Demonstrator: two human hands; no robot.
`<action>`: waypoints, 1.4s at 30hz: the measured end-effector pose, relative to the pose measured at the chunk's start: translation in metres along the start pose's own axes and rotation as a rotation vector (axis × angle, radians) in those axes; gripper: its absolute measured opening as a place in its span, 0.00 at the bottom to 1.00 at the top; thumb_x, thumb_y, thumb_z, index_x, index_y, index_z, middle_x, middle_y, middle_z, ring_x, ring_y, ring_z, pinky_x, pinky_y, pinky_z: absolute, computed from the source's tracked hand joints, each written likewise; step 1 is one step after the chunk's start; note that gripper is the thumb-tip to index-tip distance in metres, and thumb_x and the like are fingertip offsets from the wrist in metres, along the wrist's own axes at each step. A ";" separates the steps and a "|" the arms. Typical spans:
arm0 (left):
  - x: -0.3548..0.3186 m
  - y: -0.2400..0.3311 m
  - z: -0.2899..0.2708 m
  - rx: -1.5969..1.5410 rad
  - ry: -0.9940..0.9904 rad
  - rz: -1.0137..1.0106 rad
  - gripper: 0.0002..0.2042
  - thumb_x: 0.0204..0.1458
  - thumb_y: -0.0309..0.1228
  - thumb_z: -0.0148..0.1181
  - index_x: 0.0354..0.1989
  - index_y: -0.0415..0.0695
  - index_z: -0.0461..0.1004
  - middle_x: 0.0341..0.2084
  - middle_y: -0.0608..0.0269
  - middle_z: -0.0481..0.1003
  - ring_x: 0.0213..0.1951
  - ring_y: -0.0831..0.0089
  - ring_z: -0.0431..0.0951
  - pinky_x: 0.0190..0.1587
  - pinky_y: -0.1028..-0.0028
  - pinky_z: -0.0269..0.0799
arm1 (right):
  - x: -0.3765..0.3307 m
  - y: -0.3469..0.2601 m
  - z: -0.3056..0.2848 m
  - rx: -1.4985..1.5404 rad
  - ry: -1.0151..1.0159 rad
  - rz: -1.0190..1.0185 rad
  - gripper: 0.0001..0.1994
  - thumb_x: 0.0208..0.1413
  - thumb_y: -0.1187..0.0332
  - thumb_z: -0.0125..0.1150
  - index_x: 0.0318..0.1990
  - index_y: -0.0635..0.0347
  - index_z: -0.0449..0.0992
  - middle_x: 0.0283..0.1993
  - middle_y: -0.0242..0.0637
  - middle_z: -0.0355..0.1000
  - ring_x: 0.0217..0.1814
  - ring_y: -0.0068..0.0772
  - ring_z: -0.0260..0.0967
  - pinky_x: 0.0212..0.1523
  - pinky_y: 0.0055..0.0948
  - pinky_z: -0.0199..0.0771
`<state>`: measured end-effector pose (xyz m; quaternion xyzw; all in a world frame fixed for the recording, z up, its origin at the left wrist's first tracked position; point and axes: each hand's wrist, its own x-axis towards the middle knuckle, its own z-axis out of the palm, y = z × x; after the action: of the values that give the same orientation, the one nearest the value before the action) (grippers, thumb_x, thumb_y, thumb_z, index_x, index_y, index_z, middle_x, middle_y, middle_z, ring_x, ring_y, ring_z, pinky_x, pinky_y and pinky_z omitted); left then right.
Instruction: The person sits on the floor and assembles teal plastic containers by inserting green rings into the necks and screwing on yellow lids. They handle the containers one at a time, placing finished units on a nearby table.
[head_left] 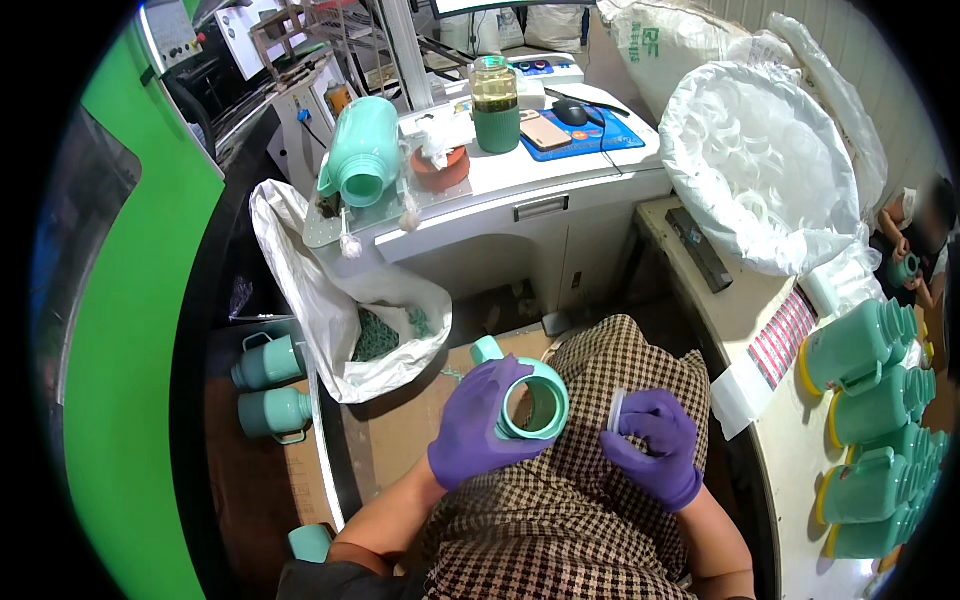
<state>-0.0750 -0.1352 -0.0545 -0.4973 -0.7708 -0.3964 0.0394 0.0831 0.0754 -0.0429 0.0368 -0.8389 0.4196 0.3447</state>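
Observation:
My left hand (472, 422), in a purple glove, is wrapped round a mint-green thermos jug shell (550, 378). Its round open mouth faces up toward me, and the handle sticks out beyond my fingers. Most of its body is hidden behind the glove. To the right, my right hand (662, 455), gloved the same way, pinches a translucent white plastic ring (615, 410) seen edge-on. The ring is apart from the jug shell. Both hands are above my lap, which a brown checked cloth (540, 520) covers.
On the right table, several green jugs (855, 490) stand by a white sack of translucent rings (760, 130). Ahead, a desk holds another jug (365, 145) and a glass bottle (495, 110). A sack with green scraps (380, 335) and a cardboard box (300, 470) are left. Another person (900, 240) sits far right.

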 end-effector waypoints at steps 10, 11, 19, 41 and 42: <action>0.006 -0.008 0.007 -0.006 -0.099 0.121 0.51 0.34 0.38 0.80 0.69 0.34 0.60 0.55 0.52 0.76 0.59 0.51 0.74 0.64 0.57 0.68 | 0.032 -0.019 0.045 -0.105 -0.351 0.083 0.12 0.40 0.79 0.65 0.36 0.58 0.80 0.37 0.41 0.78 0.34 0.45 0.78 0.35 0.35 0.78; 0.005 -0.009 0.010 -0.011 -0.096 0.142 0.50 0.34 0.37 0.80 0.69 0.35 0.61 0.55 0.53 0.76 0.58 0.51 0.75 0.64 0.57 0.68 | 0.033 -0.021 0.047 -0.151 -0.387 0.126 0.10 0.41 0.78 0.64 0.35 0.58 0.79 0.37 0.41 0.77 0.33 0.46 0.77 0.34 0.36 0.77; 0.011 -0.008 0.012 -0.055 -0.087 0.249 0.54 0.27 0.34 0.80 0.70 0.36 0.62 0.55 0.52 0.76 0.55 0.53 0.76 0.62 0.55 0.71 | 0.031 -0.026 0.045 -0.183 -0.483 0.181 0.08 0.47 0.77 0.62 0.37 0.58 0.77 0.34 0.42 0.74 0.34 0.49 0.75 0.36 0.43 0.75; -0.229 -0.036 -0.205 -0.355 1.045 -0.979 0.17 0.68 0.38 0.51 0.60 0.44 0.68 0.46 0.58 0.73 0.32 0.77 0.76 0.23 0.77 0.70 | 0.254 0.016 0.219 -0.537 -0.141 -0.483 0.28 0.55 0.71 0.59 0.65 0.38 0.72 0.37 0.40 0.71 0.38 0.44 0.73 0.36 0.43 0.74; -0.222 -0.028 -0.201 -0.387 1.096 -0.938 0.19 0.69 0.42 0.50 0.62 0.44 0.66 0.49 0.59 0.72 0.36 0.76 0.76 0.28 0.77 0.72 | 0.281 0.029 0.247 -0.660 -0.161 -0.404 0.26 0.55 0.71 0.59 0.63 0.37 0.74 0.37 0.40 0.71 0.37 0.44 0.73 0.36 0.43 0.74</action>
<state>-0.0530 -0.4340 -0.0347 0.1545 -0.6884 -0.6912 0.1563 -0.2759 -0.0224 0.0074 0.1210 -0.9289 0.0471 0.3468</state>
